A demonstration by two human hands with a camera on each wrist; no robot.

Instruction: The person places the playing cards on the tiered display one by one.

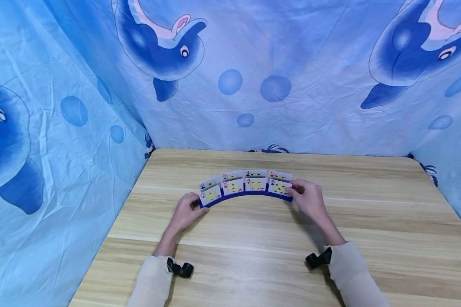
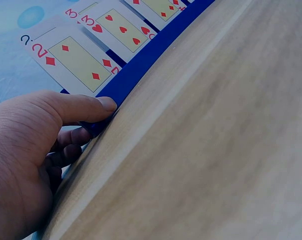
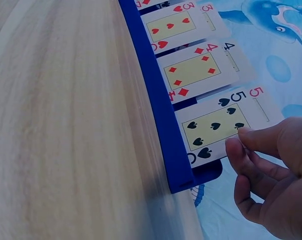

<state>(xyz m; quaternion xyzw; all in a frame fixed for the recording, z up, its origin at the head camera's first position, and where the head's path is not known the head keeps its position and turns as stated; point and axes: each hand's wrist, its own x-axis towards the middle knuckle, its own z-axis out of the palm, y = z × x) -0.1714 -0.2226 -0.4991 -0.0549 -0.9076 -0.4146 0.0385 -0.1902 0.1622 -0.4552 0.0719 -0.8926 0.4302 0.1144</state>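
Note:
A curved blue card holder (image 1: 246, 193) stands on the table with playing cards upright in two rows. Its front row shows the two of diamonds (image 2: 73, 60), three of hearts (image 2: 121, 30), four of diamonds (image 3: 193, 70) and five of spades (image 3: 213, 125). Behind them, the back row is partly hidden. My left hand (image 1: 185, 212) grips the holder's left end, thumb on the front and fingers curled beneath or behind. At the other end, my right hand (image 1: 309, 198) pinches the right edge of the five of spades between thumb and index finger. The card's lower edge sits in the holder.
The wooden table (image 1: 246, 256) extends around the holder on all sides. Blue cloth (image 1: 253, 123) printed with dolphins hangs behind the table and at both sides. A small black camera (image 1: 182, 269) is strapped at each wrist.

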